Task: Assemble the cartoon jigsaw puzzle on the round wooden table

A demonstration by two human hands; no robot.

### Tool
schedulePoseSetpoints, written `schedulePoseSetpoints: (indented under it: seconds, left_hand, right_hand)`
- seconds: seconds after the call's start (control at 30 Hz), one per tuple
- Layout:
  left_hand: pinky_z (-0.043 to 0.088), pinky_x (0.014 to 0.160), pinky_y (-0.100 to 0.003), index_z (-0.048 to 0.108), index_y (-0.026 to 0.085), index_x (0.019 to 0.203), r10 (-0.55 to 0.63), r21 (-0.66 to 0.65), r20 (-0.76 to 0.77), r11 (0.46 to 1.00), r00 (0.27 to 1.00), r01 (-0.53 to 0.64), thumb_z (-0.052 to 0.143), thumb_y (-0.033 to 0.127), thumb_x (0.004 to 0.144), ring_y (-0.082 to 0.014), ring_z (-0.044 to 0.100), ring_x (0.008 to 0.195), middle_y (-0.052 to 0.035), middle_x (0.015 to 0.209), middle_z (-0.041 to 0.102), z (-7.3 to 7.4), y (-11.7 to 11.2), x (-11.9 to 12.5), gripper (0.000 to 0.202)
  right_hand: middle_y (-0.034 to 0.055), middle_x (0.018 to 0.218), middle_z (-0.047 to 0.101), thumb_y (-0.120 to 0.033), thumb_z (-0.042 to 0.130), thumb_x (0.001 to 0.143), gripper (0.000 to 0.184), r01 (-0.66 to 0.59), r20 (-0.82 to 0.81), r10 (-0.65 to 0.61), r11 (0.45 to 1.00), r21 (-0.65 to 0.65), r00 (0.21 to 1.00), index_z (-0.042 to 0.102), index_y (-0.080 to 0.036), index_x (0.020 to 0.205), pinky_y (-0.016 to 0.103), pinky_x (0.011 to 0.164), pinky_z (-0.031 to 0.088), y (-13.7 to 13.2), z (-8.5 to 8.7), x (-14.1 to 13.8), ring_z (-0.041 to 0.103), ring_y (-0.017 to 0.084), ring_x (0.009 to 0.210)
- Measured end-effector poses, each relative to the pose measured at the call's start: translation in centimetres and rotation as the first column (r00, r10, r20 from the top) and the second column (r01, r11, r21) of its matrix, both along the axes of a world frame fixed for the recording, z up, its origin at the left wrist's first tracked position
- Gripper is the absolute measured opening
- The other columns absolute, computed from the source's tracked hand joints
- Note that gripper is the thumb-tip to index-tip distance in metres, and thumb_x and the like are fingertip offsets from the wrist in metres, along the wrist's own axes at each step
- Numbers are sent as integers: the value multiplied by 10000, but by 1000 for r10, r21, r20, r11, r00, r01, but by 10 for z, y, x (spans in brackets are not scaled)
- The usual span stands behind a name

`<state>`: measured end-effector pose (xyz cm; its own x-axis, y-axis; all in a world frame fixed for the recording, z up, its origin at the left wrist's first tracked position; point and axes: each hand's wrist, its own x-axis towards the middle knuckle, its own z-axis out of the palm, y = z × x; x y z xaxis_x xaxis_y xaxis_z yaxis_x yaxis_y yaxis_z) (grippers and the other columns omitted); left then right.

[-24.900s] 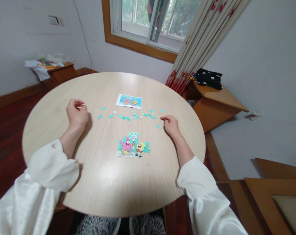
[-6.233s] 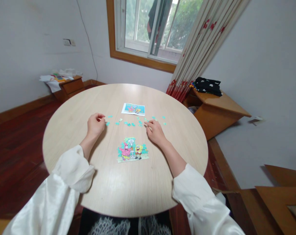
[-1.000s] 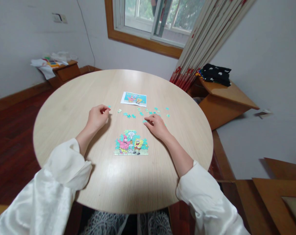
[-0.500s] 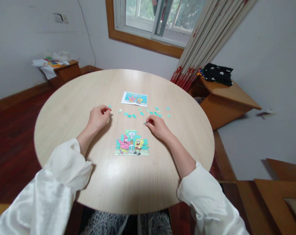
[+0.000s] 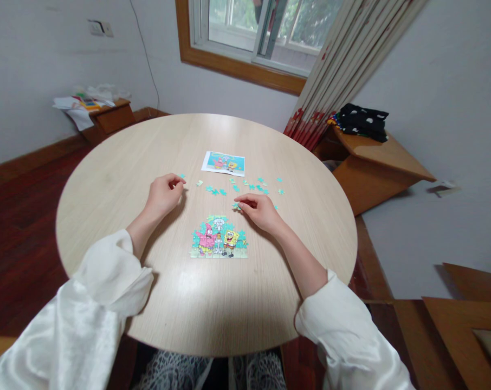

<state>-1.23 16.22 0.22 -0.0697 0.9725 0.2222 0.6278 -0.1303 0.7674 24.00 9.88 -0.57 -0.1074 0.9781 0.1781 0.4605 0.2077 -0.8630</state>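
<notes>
A partly joined jigsaw puzzle (image 5: 219, 238) of cartoon figures lies flat on the round table, its upper edge uneven. My right hand (image 5: 262, 210) is just above and right of it, thumb and fingers closed on a teal puzzle piece (image 5: 236, 206). My left hand (image 5: 164, 192) hovers to the upper left of the puzzle, fingertips curled together in a pinch; whether anything is between them I cannot make out. A loose teal piece (image 5: 182, 176) lies just past its fingertips. Several loose pieces (image 5: 215, 192) are scattered beyond both hands.
A printed reference picture (image 5: 225, 164) lies behind the loose pieces. The round table (image 5: 213, 314) has its near edge at my lap. Small wooden stands (image 5: 119, 116) are at the back left and right, the right one bearing black cloth (image 5: 361, 122).
My right hand has turned slightly and its fingers have extended, so the piece in it now shows its teal face, a little farther left. My left hand has stayed in place.
</notes>
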Motion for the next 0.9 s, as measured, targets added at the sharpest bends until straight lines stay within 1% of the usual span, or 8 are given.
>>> schedulePoseSetpoints:
  seconds: [0.13,0.27,0.43,0.57,0.7,0.77,0.9]
  left_hand:
    - [438,650,-293,703,162,771,1,-11,-8,1000,1000,-1,480,219,728,-179,575,656,-41,701,660,1,0,0,234]
    - [444,657,-294,708,157,782,2,-12,-16,1000,1000,-2,480,220,734,-178,576,663,-46,713,664,0,0,0,241]
    - [458,679,-301,709,156,801,11,-10,-35,1000,999,-11,479,215,747,-183,586,681,-50,728,669,1,1,-2,243]
    - [477,698,-319,716,159,856,70,-23,-18,997,997,-71,470,192,751,-195,603,698,-59,762,681,2,4,-9,270]
    - [486,740,-331,719,166,871,139,-39,4,990,990,-139,457,165,746,-209,632,746,-77,811,696,1,9,-20,290]
    - [485,768,-339,716,175,862,156,-46,-9,987,988,-156,471,170,747,-222,641,783,-84,828,702,0,12,-24,271]
    - [474,816,-388,714,194,832,182,-47,-71,981,981,-186,534,216,748,-266,651,838,-94,827,715,-3,15,-27,200]
  right_hand:
    - [74,868,747,-152,586,827,168,-11,-7,11,1000,-16,1000,736,-156,902,299,706,546,-1,1,1,686,148,728]
    - [77,854,754,-153,583,829,171,-12,28,12,1000,-4,1000,741,-155,894,301,696,550,-1,2,1,691,155,722]
    - [70,856,758,-129,582,820,173,-10,94,9,1000,9,995,747,-158,864,309,746,536,-2,3,1,689,162,765]
    - [68,865,755,-100,573,812,183,9,180,-15,999,34,984,743,-159,843,320,763,521,-2,2,1,676,166,779]
    - [58,851,751,-81,552,807,206,-10,235,-7,997,72,972,737,-170,829,319,749,511,-2,0,2,658,160,753]
    - [53,842,748,-83,552,802,206,-16,248,-5,996,86,969,735,-174,827,314,737,509,-2,0,3,650,157,738]
    - [57,834,741,-94,563,796,188,-5,251,-18,996,93,968,733,-169,825,311,732,509,-2,-1,3,650,160,738]
